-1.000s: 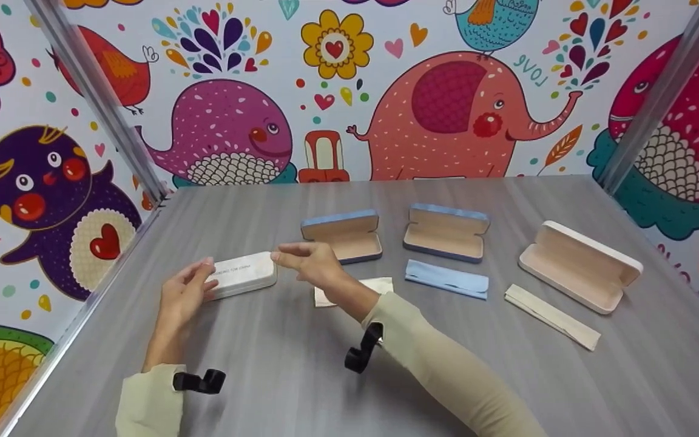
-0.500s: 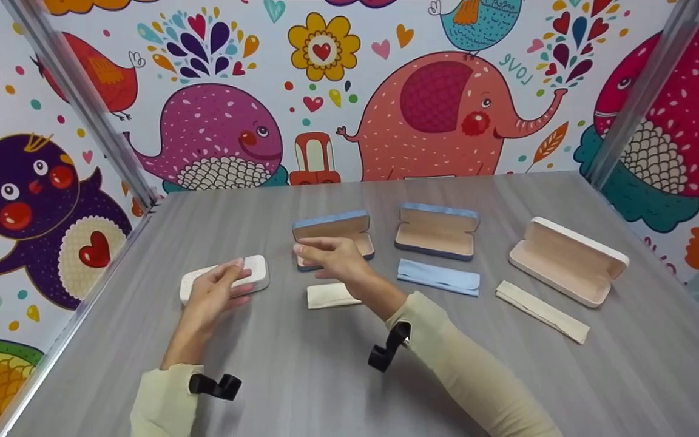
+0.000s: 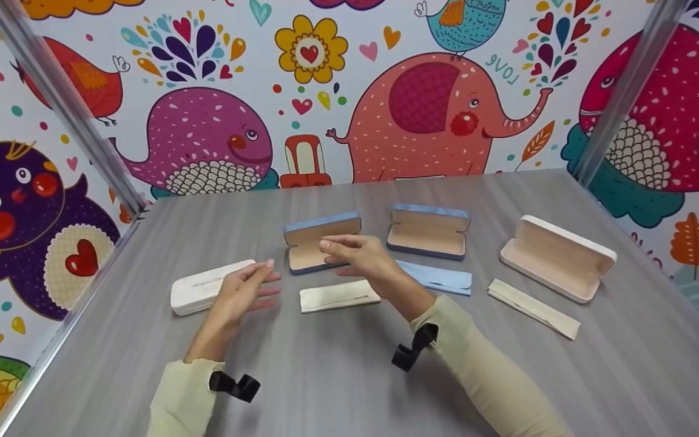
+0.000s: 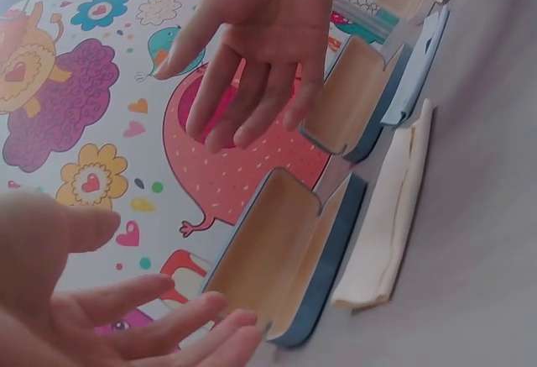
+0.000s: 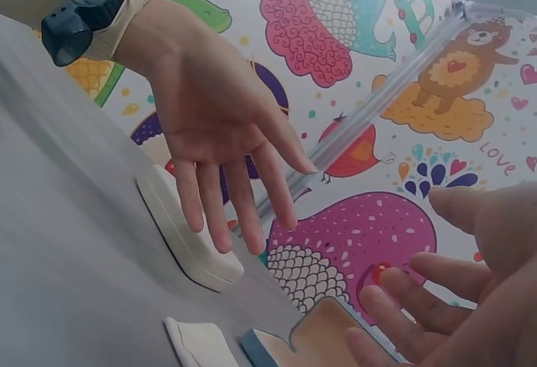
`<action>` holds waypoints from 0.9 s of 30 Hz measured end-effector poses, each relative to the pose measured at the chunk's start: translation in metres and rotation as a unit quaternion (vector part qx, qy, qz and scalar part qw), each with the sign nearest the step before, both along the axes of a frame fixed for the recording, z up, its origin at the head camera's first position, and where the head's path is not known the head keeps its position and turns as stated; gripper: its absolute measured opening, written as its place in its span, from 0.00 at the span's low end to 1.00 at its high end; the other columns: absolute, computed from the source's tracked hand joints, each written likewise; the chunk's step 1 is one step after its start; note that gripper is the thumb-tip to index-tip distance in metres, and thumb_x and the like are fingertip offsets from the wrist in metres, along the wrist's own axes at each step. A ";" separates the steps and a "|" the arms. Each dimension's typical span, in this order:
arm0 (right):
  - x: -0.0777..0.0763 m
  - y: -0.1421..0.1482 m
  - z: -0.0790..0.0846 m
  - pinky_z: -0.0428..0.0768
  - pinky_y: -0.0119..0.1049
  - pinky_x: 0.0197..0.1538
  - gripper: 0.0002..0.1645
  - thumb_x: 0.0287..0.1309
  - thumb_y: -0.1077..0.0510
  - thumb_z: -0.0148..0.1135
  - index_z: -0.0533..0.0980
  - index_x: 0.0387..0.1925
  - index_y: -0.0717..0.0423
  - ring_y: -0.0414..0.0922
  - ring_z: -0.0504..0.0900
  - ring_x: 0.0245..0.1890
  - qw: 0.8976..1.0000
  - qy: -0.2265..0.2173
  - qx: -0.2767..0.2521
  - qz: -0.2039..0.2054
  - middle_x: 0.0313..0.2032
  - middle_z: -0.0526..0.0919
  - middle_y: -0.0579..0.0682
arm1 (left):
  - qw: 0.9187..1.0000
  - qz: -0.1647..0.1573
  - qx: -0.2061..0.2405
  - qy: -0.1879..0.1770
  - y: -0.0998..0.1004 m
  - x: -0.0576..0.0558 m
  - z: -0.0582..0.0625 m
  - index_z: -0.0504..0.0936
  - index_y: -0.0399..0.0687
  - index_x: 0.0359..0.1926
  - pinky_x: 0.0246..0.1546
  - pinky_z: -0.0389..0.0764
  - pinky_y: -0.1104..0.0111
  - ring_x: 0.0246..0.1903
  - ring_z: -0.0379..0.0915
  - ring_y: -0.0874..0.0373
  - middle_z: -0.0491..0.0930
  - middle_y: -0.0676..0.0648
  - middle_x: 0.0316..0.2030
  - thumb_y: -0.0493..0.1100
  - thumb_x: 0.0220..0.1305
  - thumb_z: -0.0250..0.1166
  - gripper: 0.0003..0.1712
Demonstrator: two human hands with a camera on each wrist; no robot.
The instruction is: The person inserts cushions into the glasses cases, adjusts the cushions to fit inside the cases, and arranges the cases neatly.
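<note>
My left hand (image 3: pixel 241 297) is raised with relaxed fingers and nothing in them, overlapping the right end of a closed white glasses case (image 3: pixel 196 292) in the head view. My right hand (image 3: pixel 358 258) hangs over the front of an opened blue glasses case (image 3: pixel 307 254), fingers loose and holding nothing. Both palms face each other with a gap between them; the left wrist view shows the right hand (image 4: pixel 264 56) with its fingers spread. Just below the blue case lies a folded cream cloth (image 3: pixel 331 297), partly behind the right hand.
Another opened blue case (image 3: pixel 425 238) stands right of the first, with a folded blue cloth (image 3: pixel 440 278) before it. Farther right are an opened white case (image 3: pixel 550 267) and a narrow cream cloth (image 3: pixel 534 309). A patterned wall and metal posts (image 3: pixel 625 91) border the grey table (image 3: pixel 337 376).
Both hands have left the closed white case and moved right. The case now lies on the table by itself. The head view has shifted slightly to the right.
</note>
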State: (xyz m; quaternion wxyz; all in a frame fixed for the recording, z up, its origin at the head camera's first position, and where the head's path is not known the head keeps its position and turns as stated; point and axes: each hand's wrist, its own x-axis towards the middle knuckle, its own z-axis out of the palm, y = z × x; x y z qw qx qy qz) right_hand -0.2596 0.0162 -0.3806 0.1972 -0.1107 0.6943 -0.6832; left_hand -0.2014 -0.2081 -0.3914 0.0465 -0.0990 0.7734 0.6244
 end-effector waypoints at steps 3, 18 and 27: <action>0.001 0.007 -0.002 0.76 0.46 0.54 0.29 0.51 0.43 0.64 0.75 0.53 0.52 0.48 0.78 0.52 1.000 0.008 0.009 -0.002 0.52 0.78 0.52 | 1.000 -0.012 0.003 -0.004 0.007 -0.001 -0.001 0.66 0.41 0.62 0.46 0.79 0.57 0.50 0.75 0.44 0.73 0.35 0.55 0.56 0.65 0.53 0.31; -0.005 0.037 -0.022 0.76 0.46 0.54 0.29 0.51 0.43 0.64 0.75 0.53 0.52 0.47 0.79 0.50 0.999 0.001 0.029 -0.042 0.51 0.80 0.52 | 0.999 -0.032 -0.004 -0.023 0.031 -0.013 -0.010 0.71 0.39 0.58 0.43 0.80 0.58 0.45 0.78 0.45 0.77 0.35 0.51 0.53 0.66 0.53 0.27; -0.015 0.046 -0.037 0.73 0.50 0.57 0.26 0.54 0.48 0.63 0.75 0.52 0.56 0.52 0.77 0.53 0.998 -0.024 0.027 -0.061 0.53 0.77 0.58 | 0.998 -0.023 -0.006 -0.059 0.030 -0.029 -0.019 0.72 0.37 0.56 0.38 0.82 0.62 0.38 0.80 0.52 0.78 0.34 0.48 0.50 0.67 0.52 0.25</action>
